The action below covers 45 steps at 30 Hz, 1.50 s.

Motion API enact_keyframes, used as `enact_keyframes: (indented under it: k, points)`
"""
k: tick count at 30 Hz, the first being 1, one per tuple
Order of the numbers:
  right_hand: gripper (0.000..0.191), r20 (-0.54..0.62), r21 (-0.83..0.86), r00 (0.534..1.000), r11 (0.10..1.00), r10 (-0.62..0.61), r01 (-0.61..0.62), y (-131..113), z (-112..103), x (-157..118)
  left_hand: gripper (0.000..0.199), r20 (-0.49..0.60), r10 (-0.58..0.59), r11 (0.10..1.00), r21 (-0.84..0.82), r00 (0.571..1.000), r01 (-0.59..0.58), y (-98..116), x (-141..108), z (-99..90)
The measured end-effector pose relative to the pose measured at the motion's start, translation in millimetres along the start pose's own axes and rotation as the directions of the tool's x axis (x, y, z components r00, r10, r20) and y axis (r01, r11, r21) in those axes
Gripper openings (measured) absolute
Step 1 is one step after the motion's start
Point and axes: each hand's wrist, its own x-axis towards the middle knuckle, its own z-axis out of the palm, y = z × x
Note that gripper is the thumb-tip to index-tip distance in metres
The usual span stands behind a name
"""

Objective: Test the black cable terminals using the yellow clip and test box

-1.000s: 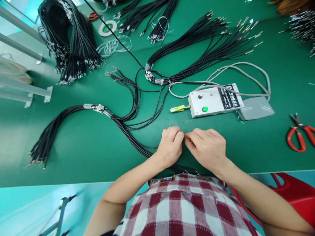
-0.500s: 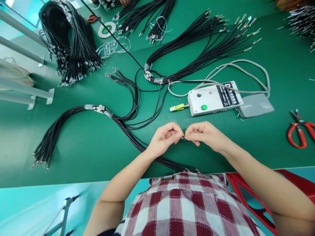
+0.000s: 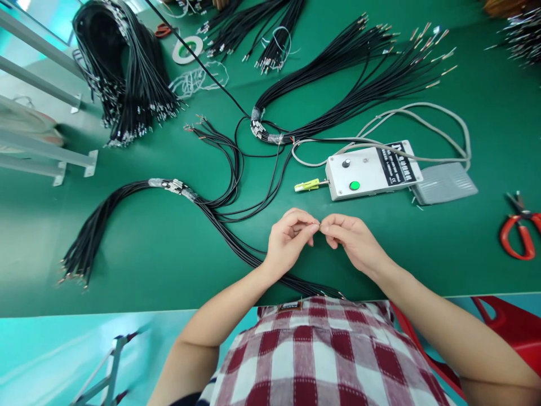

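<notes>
My left hand (image 3: 289,239) and my right hand (image 3: 353,239) meet fingertip to fingertip above the green table. Both are closed in a pinch, and what lies between the fingertips is too small to make out. Under my left wrist passes a bundle of black cables (image 3: 230,237), bound with clear wrap and white labels at its upper bend. Just beyond my hands is a white box (image 3: 367,169) with a green button, a black knob and a yellow-green clip (image 3: 307,185) on its left side.
A second cable bundle (image 3: 325,121) curves behind the box. A grey pedal (image 3: 446,183) sits right of it, with red-handled pliers (image 3: 524,225) at the right edge. At the back left are hanging cables (image 3: 143,73), a tape roll (image 3: 187,49) and metal bars (image 3: 46,146).
Both pinching hands have come slightly closer together and shifted a little. A small dark and blue bit seen between them earlier is now hidden. The whole view has shifted slightly.
</notes>
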Motion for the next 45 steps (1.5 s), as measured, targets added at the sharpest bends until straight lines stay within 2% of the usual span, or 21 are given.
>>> enact_keyframes:
  k: [1,3,5,6,7,9,11,13,14,18,19,21,23,25,26,29,31,33,36,39,45]
  points:
    - [0.019,-0.008,-0.072,0.999,0.997,-0.04,0.04,-1.2,0.0,-0.4,0.014,-0.007,0.01,0.999,0.038,1.0,-0.01,-1.5,-1.0,-1.2]
    - [0.018,-0.016,-0.258,0.987,0.955,-0.158,0.148,-2.2,0.3,-1.4,0.011,-0.037,0.107,0.977,0.189,0.994,-0.098,-5.4,-2.4,-3.1]
    - [0.013,-0.008,-0.482,0.949,0.833,-0.314,0.272,-1.1,0.6,-2.1,0.009,-0.059,0.238,0.918,0.34,0.969,-0.205,-10.1,-1.6,-3.7]
    - [0.011,0.001,-0.579,0.922,0.751,-0.388,0.317,0.0,0.5,-2.0,0.009,-0.073,0.264,0.902,0.371,0.962,-0.22,-12.5,-0.2,-3.6]
    - [0.01,0.014,-0.653,0.896,0.675,-0.443,0.344,1.5,0.0,-1.6,0.009,-0.092,0.245,0.915,0.352,0.965,-0.199,-14.8,1.8,-3.3]
    - [0.01,0.028,-0.721,0.872,0.594,-0.488,0.356,4.9,-1.8,0.2,0.014,-0.122,0.09,0.979,0.191,0.988,-0.065,-18.4,6.5,-3.1]
    - [0.01,0.025,-0.73,0.876,0.59,-0.482,0.346,8.1,-4.1,2.5,0.02,-0.087,-0.094,0.995,0.008,0.992,0.095,-20.3,9.8,-3.9]
    - [0.01,0.028,-0.734,0.881,0.589,-0.471,0.339,10.3,-5.5,4.5,0.021,-0.049,-0.161,0.987,-0.034,0.986,0.16,-20.3,9.9,-5.2]
    - [0.01,0.035,-0.739,0.881,0.581,-0.472,0.34,10.8,-5.8,5.3,0.019,-0.054,-0.137,0.99,0.014,0.989,0.138,-19.7,8.8,-5.8]
    - [0.011,0.07,-0.763,0.87,0.535,-0.489,0.362,10.4,-6.8,7.2,0.011,-0.092,0.093,0.954,0.293,0.991,-0.062,-17.6,4.0,-6.1]
    - [0.011,0.073,-0.771,0.868,0.524,-0.491,0.361,9.9,-7.8,7.4,0.011,-0.1,0.086,0.956,0.288,0.991,-0.054,-17.6,4.4,-6.3]
    - [0.011,0.092,-0.801,0.869,0.483,-0.486,0.355,7.9,-10.6,7.3,0.016,-0.118,-0.036,0.985,0.161,0.992,0.054,-17.9,7.9,-7.8]
    - [0.006,0.135,-0.853,0.857,0.382,-0.498,0.357,4.6,-13.2,7.1,0.023,-0.104,-0.173,0.985,-0.01,0.979,0.173,-18.1,13.3,-10.8]
    - [0.022,0.215,-0.905,0.814,0.203,-0.539,0.374,0.5,-13.4,7.7,0.028,-0.065,-0.234,0.968,-0.107,0.97,0.226,-17.5,17.9,-14.1]
    - [0.026,0.269,-0.918,0.783,0.097,-0.561,0.385,-1.4,-12.4,8.6,0.029,-0.049,-0.242,0.965,-0.121,0.969,0.234,-17.1,19.4,-15.4]
    - [0.017,0.445,-0.888,0.702,-0.172,-0.555,0.427,-6.1,-7.1,13.3,0.03,-0.015,-0.247,0.966,-0.084,0.969,0.245,-15.6,19.9,-17.2]
    - [0.022,0.524,-0.849,0.673,-0.264,-0.522,0.457,-9.1,-4.4,17.0,0.026,-0.015,-0.228,0.974,-0.015,0.974,0.228,-14.6,19.1,-17.9]
    - [0.023,0.551,-0.834,0.658,-0.307,-0.513,0.458,-14.1,-3.8,20.4,0.024,-0.03,-0.203,0.979,0.022,0.979,0.203,-13.3,20.0,-19.6]
    - [0.02,0.539,-0.842,0.636,-0.355,-0.552,0.406,-27.0,-5.9,27.1,0.027,-0.103,-0.19,0.982,-0.044,0.976,0.186,-10.1,26.8,-26.0]
    - [0.017,0.51,-0.857,0.642,-0.404,-0.573,0.321,-39.0,-8.7,39.1,0.03,-0.191,-0.191,0.98,-0.096,0.963,0.176,-5.8,38.2,-34.9]
    - [0.026,0.497,-0.833,0.731,-0.493,-0.468,0.25,-38.9,-9.6,63.6,0.026,-0.22,-0.19,0.981,-0.078,0.957,0.176,-1.1,58.8,-45.1]
